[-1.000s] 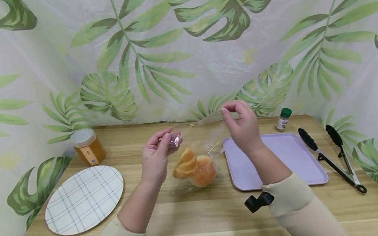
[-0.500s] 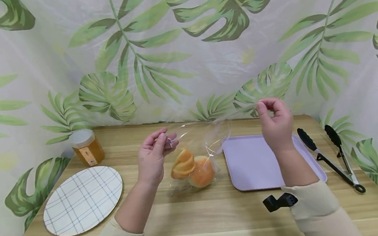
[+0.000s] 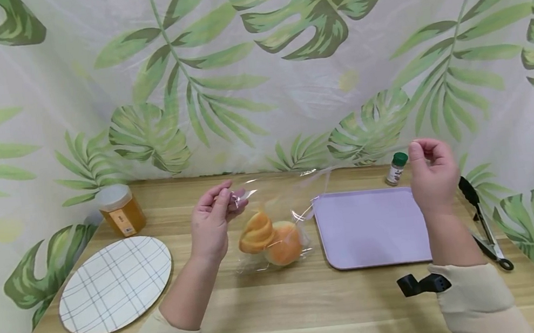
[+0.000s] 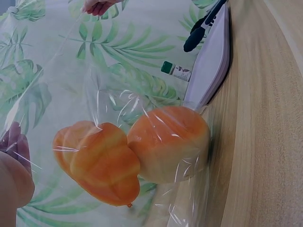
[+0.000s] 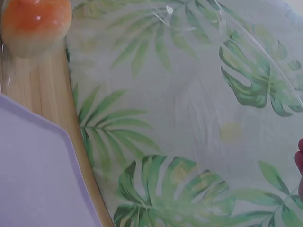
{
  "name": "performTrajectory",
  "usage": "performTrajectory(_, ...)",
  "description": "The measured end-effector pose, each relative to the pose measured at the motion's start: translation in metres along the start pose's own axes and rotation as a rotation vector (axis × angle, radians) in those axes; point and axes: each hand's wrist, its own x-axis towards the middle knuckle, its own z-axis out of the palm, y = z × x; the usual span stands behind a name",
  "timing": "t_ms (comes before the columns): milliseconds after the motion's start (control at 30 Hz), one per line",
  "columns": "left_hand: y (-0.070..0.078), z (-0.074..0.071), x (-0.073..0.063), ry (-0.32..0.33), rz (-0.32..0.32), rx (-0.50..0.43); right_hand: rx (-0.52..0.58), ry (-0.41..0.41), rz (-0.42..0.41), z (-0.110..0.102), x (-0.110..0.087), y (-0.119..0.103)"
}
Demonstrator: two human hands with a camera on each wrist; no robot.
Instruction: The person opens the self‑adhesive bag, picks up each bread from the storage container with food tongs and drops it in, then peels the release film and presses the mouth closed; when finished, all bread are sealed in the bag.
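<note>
A clear plastic bag (image 3: 304, 214) stands over the table in the head view, a twisted bread roll (image 3: 256, 234) and a round bun (image 3: 284, 244) inside it. My left hand (image 3: 210, 222) pinches the bag's upper left edge between thumb and fingers. Far to the right, my right hand (image 3: 436, 177) has its fingers curled and pinches the end of a thin clear plastic strip, drawn taut from the bag's top. The left wrist view shows both breads close up through shiny film, the twisted roll (image 4: 97, 163) leaning against the bun (image 4: 169, 144).
A lilac tray (image 3: 371, 226) lies right of the bag, with black-tipped tongs (image 3: 485, 219) beyond it, partly behind the right arm. A green-capped shaker (image 3: 396, 169) stands at the back. On the left are a checked oval plate (image 3: 115, 285) and a honey jar (image 3: 121, 211).
My right hand has moved well to the right, from the bag's top across the tray, stretching the clear strip. My left hand has stayed nearly in place, holding the bag; the breads have barely moved.
</note>
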Motion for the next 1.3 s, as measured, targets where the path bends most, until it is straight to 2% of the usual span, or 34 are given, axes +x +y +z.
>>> performTrajectory(233,0.0,-0.001,0.0,0.004,0.002,-0.008,-0.059,0.069,0.031,-0.027,0.011,0.007)
performTrajectory(400,0.0,0.0,0.0,0.0,0.004,-0.015,-0.099,0.147,0.055,-0.045,0.018,0.012)
performTrajectory(667,-0.001,0.002,0.001,-0.009,0.018,0.001,-0.115,0.187,0.047,-0.06,0.024,0.017)
performTrajectory(833,-0.002,0.0,0.002,-0.027,0.021,0.018,-0.121,0.215,0.06,-0.079,0.026,0.013)
performTrajectory(967,-0.003,0.0,0.003,-0.048,0.016,0.012,-0.177,0.175,0.022,-0.102,0.022,0.006)
performTrajectory(1167,-0.002,0.0,0.004,-0.044,0.015,0.0,-0.486,0.038,-0.033,-0.144,0.005,-0.001)
performTrajectory(1300,-0.003,-0.002,0.003,-0.051,0.014,-0.019,-0.548,-0.018,-0.072,-0.168,-0.006,0.0)
